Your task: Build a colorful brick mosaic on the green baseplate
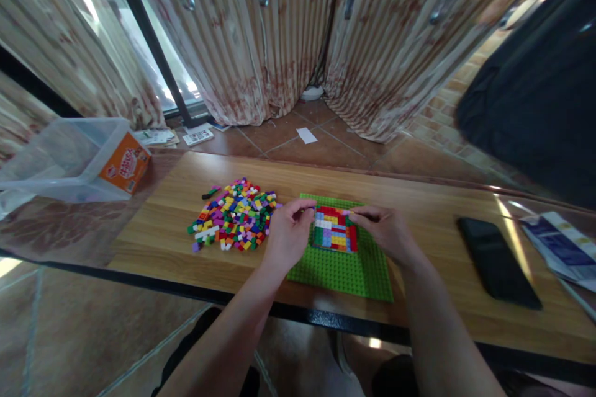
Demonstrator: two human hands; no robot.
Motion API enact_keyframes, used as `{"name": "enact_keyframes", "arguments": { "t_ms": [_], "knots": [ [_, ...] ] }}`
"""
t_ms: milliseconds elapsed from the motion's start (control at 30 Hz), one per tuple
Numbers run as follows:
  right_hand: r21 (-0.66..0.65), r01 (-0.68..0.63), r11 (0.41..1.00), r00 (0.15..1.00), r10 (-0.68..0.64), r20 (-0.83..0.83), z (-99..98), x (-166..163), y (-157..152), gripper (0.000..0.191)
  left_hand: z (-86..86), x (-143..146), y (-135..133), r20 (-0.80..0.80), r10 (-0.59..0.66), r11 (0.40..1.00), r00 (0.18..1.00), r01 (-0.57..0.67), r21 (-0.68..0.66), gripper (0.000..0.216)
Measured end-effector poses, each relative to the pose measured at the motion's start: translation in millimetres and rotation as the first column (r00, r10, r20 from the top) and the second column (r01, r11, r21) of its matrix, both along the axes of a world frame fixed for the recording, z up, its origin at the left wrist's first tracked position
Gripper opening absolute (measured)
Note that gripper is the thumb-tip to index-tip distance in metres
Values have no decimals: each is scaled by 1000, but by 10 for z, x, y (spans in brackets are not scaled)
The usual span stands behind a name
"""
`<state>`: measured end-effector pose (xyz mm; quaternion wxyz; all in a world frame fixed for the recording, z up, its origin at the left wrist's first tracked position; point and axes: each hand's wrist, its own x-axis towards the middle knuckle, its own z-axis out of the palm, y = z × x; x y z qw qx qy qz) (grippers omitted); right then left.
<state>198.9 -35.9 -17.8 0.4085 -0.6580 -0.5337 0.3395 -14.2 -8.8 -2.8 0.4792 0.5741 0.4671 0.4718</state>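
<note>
A green baseplate [342,270] lies on the wooden table [158,236] in front of me. A block of small coloured bricks [334,229] is built on its far half, in red, white, yellow, purple and green rows. My left hand [287,237] rests at the block's left edge with thumb and fingers pinched together; what they pinch is too small to name. My right hand [387,231] is at the block's right edge, fingers pinched near a small pink brick [345,213]. A pile of loose coloured bricks [235,215] lies left of the plate.
A clear plastic tub [69,158] with an orange label stands at the table's far left. A black phone [497,260] lies to the right, with a printed leaflet [561,245] beyond it. Curtains, floor tiles and scattered papers are behind the table.
</note>
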Motion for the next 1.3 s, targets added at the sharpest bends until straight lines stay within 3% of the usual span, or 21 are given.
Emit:
{"name": "enact_keyframes", "arguments": {
  "t_ms": [133, 300, 567, 900, 1000, 1133, 1300],
  "knots": [
    [15, 86, 996, 994, -85, -69, 46, 39, -34, 34, -27, -6, 8, 14, -3, 1000, 1000, 4, -15, 21],
    [140, 190, 972, 978, -175, -115, 235, -63, -80, 29, -13, 7, -10, 49, -32, 999, 998, 33, -23, 22],
    [227, -36, 973, 998, 48, -46, 348, -483, -134, 19, 39, 55, -67, 158, -102, 992, 982, 112, -56, 24],
    [293, -84, 952, 995, 66, 74, 352, -639, -148, 16, 66, 85, -113, 206, -148, 983, 967, 166, -74, 23],
    [298, -84, 951, 994, 59, 91, 343, -614, -137, 17, 63, 84, -116, 181, -150, 985, 972, 163, -57, 24],
    [299, 24, 954, 995, -50, 81, 320, -409, -141, 17, 55, 57, -98, 78, -99, 995, 992, 98, 12, 23],
    [159, 97, 983, 994, -105, 41, 315, -61, -208, 21, 1, 4, -47, -9, -40, 998, 999, 40, 58, 21]
  ]
}}
